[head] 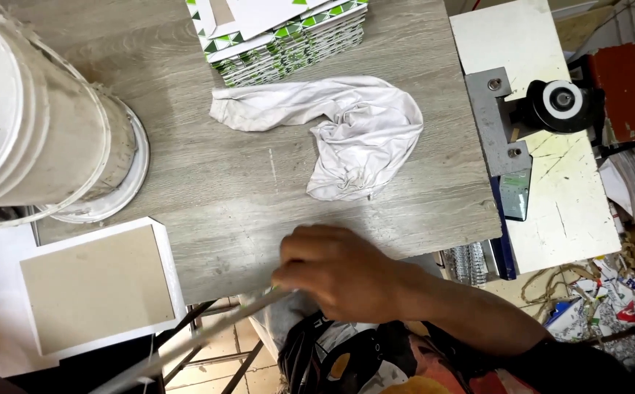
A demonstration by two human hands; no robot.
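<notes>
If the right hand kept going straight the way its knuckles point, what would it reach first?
The right hand, closed on a thin white strip, points left along the table edge. Likely first: the white-bordered tan board, though depth is unclear.

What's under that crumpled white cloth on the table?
Around the white cloth only the grey wooden tabletop shows. Whatever lies beneath its folds is covered. The right hand, holding a thin white strip, is apart from it.

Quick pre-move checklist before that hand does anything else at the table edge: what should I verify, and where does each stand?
1. Right hand shut on thin white strip: ok.
2. Left hand in view: not ok, unseen.
3. White cloth apart from the hand: ok.
4. Grey board fully on the wooden table: not ok, it lies past the corner.
5. White buckets apart from the hand: ok.
6. Strip's far end free: cannot tell.
</notes>
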